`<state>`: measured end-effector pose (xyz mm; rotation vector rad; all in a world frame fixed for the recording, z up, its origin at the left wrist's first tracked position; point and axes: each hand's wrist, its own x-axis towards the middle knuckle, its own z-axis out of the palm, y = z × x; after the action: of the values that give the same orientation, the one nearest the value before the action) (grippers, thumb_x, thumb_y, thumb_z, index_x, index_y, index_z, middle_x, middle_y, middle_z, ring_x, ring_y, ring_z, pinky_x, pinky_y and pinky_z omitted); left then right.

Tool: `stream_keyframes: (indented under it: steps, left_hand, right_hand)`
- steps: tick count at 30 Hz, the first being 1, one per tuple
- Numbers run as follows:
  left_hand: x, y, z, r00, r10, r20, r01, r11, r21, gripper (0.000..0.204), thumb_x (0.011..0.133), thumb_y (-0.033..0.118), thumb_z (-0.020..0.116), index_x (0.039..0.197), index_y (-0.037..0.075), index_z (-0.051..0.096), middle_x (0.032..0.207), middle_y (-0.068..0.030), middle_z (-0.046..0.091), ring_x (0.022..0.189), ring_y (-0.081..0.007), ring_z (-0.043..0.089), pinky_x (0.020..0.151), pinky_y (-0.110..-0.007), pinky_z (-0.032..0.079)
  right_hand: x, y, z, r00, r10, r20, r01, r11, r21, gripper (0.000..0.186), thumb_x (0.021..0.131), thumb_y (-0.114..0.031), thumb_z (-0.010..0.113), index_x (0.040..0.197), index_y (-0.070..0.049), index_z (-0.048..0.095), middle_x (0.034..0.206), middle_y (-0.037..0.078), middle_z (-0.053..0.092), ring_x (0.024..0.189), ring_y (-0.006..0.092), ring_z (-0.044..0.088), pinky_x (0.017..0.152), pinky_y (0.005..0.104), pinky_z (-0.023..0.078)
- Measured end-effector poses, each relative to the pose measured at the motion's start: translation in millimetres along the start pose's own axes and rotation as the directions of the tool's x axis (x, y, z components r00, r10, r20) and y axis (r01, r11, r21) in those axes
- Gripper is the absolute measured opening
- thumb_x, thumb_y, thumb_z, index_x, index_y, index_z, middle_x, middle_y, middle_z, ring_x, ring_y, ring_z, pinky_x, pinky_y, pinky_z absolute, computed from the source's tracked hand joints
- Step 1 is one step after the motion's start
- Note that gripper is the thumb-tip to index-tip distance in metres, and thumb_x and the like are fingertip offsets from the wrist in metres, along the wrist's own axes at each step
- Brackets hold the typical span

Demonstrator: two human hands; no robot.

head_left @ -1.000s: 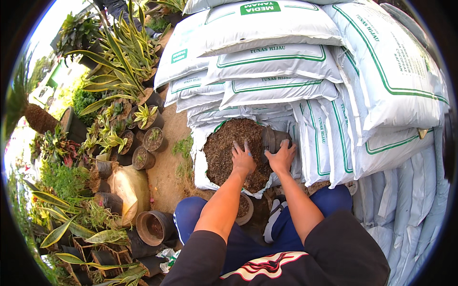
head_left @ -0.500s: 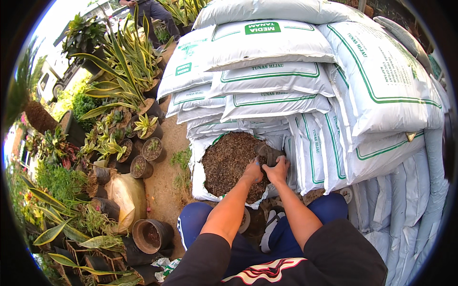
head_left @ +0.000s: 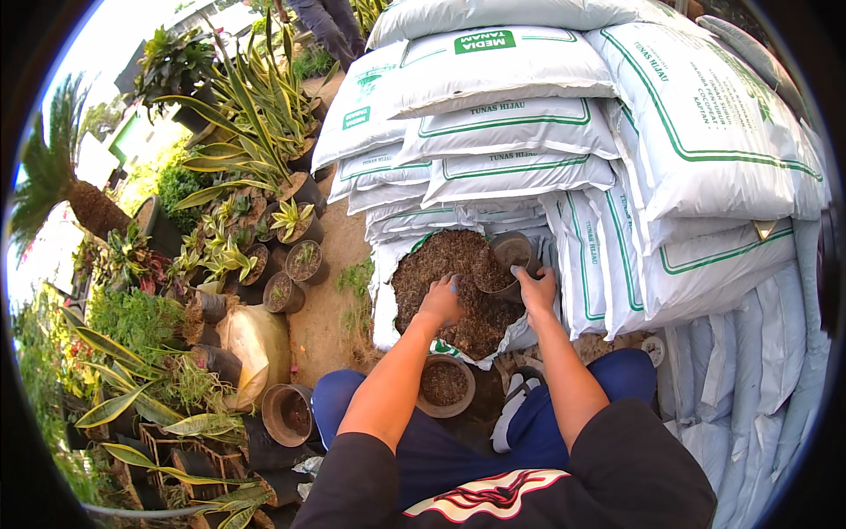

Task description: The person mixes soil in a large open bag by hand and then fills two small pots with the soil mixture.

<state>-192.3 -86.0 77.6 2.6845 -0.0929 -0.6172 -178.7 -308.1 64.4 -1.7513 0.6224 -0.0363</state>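
My right hand (head_left: 539, 293) grips a dark plastic plant pot (head_left: 508, 254), its thumb on the near side. The tilted pot rests at the right side of an opened white sack, against the brown, crumbly potting mix (head_left: 434, 258) inside. To the left of the pot, my left hand (head_left: 443, 301) reaches over the mix with its fingers loosely apart and partly bent; they seem to touch the surface. Between my knees stands another round pot (head_left: 443, 386) with brown mix in it.
White sacks (head_left: 507, 75) with green print are piled beyond and to the right. Several small potted plants (head_left: 307, 262) stand left of a dirt path (head_left: 322, 326). Near my left knee are a pot (head_left: 288, 414) and a yellowish sack (head_left: 256, 353). A person's legs (head_left: 326, 26) show at the top.
My left hand has let go of the plant pot and moved left onto the potting mix. The right hand stays on the pot, which has shifted slightly. The whole view has also shifted.
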Motion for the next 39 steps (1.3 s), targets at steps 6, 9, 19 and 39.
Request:
stream_keyframes:
  steps: [6,9,19,39]
  left_hand:
    - [-25,-25,-3,0.998,0.067,0.018,-0.069,0.989,0.129,0.077,0.084,0.010,0.066,0.156,0.009,0.039,0.166,-0.0144,0.031,0.148,-0.0413,0.035,0.118,-0.048,0.042]
    - [-43,-27,-18,0.993,0.121,0.007,-0.120,0.982,0.149,0.079,0.081,0.008,0.065,0.156,0.009,0.040,0.166,-0.0135,0.032,0.147,-0.0403,0.037,0.117,-0.049,0.043]
    - [-139,-53,-79,0.985,0.003,0.173,-0.061,0.940,0.336,0.063,0.090,0.016,0.066,0.150,0.008,0.049,0.147,-0.0171,0.054,0.138,-0.0374,0.048,0.112,-0.046,0.045]
    - [-102,-76,-13,0.870,-0.018,0.492,-0.122,0.960,0.251,0.013,0.042,-0.003,0.062,0.054,0.001,0.065,0.063,-0.0201,0.063,0.058,-0.0355,0.067,0.043,-0.052,0.042]
  right_hand:
    - [-7,-1,-5,0.985,-0.172,-0.003,0.172,0.984,-0.052,0.065,0.076,-0.039,0.085,0.112,-0.001,0.047,0.111,0.018,0.054,0.108,0.0328,0.053,0.096,0.0414,0.043]
    - [-7,-11,-8,0.989,-0.140,0.048,0.137,0.989,0.061,0.062,0.077,-0.040,0.086,0.107,-0.002,0.046,0.108,0.014,0.052,0.102,0.0257,0.049,0.091,0.0360,0.042]
    - [-46,-21,-15,0.903,0.050,0.426,-0.143,0.971,0.190,0.071,0.079,-0.043,0.085,0.123,-0.004,0.045,0.115,0.016,0.055,0.103,0.0235,0.053,0.085,0.0393,0.043]
    - [-147,35,-6,0.423,-0.317,0.849,0.814,0.545,-0.202,0.070,0.065,-0.021,0.093,0.112,-0.003,0.043,0.129,0.022,0.041,0.126,0.0428,0.046,0.103,0.0493,0.043]
